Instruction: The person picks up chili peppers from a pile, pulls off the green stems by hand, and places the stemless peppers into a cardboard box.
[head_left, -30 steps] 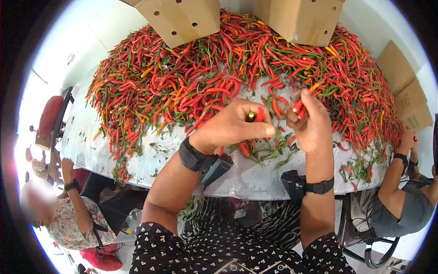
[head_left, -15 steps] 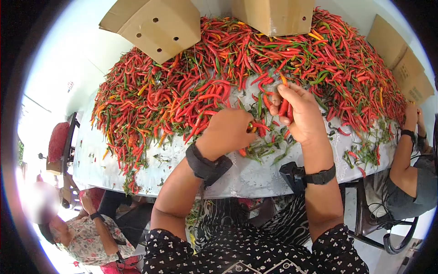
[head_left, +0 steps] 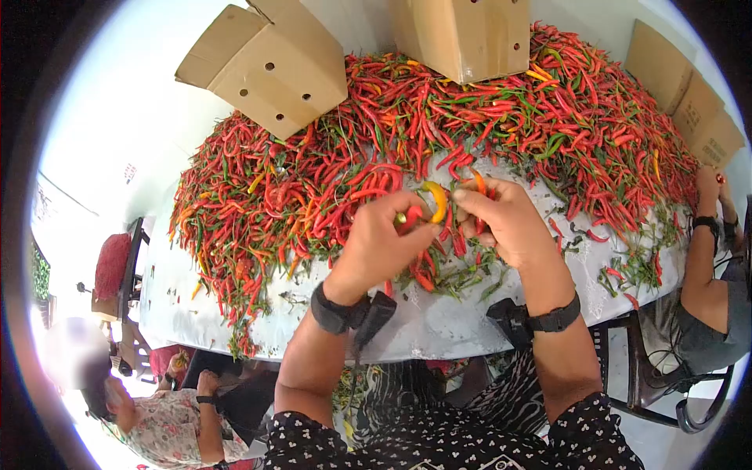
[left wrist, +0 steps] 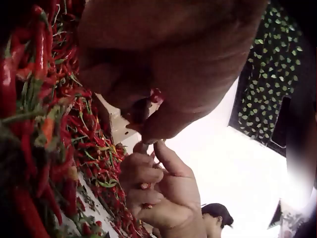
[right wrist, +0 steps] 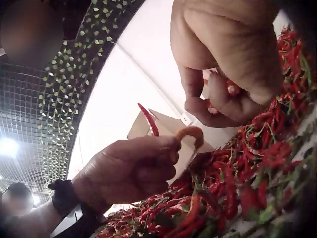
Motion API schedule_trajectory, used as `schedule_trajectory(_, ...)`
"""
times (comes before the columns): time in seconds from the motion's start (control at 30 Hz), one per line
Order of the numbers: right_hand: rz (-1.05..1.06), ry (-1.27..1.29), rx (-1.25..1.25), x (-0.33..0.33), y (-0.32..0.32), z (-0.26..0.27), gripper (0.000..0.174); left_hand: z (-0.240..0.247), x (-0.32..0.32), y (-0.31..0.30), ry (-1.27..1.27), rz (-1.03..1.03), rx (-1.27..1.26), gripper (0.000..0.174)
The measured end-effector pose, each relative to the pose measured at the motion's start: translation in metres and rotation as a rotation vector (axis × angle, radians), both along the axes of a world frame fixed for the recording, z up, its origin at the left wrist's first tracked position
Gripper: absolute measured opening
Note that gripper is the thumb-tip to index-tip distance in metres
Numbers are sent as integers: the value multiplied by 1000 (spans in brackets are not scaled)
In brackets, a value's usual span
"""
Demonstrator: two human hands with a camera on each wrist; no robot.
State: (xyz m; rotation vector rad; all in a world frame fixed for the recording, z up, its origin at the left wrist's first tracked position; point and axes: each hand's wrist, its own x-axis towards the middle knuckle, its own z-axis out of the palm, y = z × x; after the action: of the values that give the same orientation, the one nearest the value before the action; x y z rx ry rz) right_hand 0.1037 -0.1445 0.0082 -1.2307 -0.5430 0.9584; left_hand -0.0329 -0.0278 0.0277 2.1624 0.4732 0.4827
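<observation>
Between the left hand's [head_left: 376,247] thumb and fingers is a curved yellow chili [head_left: 439,202], with a red chili [head_left: 409,221] also held there. The right wrist view shows that chili as an orange hook [right wrist: 197,135] and a red tip [right wrist: 147,119] rising above the left hand [right wrist: 129,171]. Close beside it, the right hand [head_left: 513,223] curls round several red chilies; red ends [right wrist: 233,89] show between its fingers in the right wrist view. In the left wrist view the fingertips of both hands nearly meet; whether they touch I cannot tell.
A wide heap of red chilies [head_left: 313,168] arcs over the white table [head_left: 407,337]. Two cardboard boxes [head_left: 286,74] [head_left: 462,43] stand behind. Loose green stems [head_left: 462,282] lie below the hands. People sit at both sides, one's hand near the heap's right edge.
The left hand has turned from back-up to thumb-side up, and the curved yellow chili now shows in it. The right hand has lowered slightly in the view, still holding chilies. The head view has shifted.
</observation>
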Motion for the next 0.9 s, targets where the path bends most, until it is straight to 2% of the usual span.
schedule_trajectory(0.1, 24, -82, 18, -6, 0, 3, 18, -17, 2, 0, -127, -117, 102, 16)
schedule_trajectory(0.17, 32, -104, 2, -7, 0, 5, 18, -17, 1, -3, -77, -108, 62, 15)
schedule_trajectory(0.27, 8, -102, 37, -6, -1, 4, 20, -23, 2, -1, -195, -146, 51, 18)
schedule_trajectory(0.33, -33, 78, 79, -2, 0, -1, 20, -24, 3, 1, -274, -85, -7, 16)
schedule_trajectory(0.37, -34, 77, 80, -2, 0, -3, 20, -24, 3, 1, -275, -87, -7, 16)
schedule_trajectory(0.47, -30, 168, 123, -1, 0, -4, 19, -20, 2, 0, -265, 99, -119, 13)
schedule_trajectory(0.53, 113, 176, 144, -1, -2, -4, 17, -19, 4, 0, -336, 102, -102, 13)
schedule_trajectory(0.57, 111, 178, 146, -2, -2, -5, 17, -19, 5, -1, -408, 104, -88, 13)
schedule_trajectory(0.63, 191, 142, 152, -5, -1, -4, 17, -20, 4, 1, -400, 62, -95, 13)
schedule_trajectory(0.8, 147, 36, 104, -12, -1, 1, 17, -19, 2, 2, -381, 6, -48, 11)
schedule_trajectory(0.9, 143, -41, 80, -14, -2, 3, 17, -19, -1, 4, -277, 0, -59, 12)
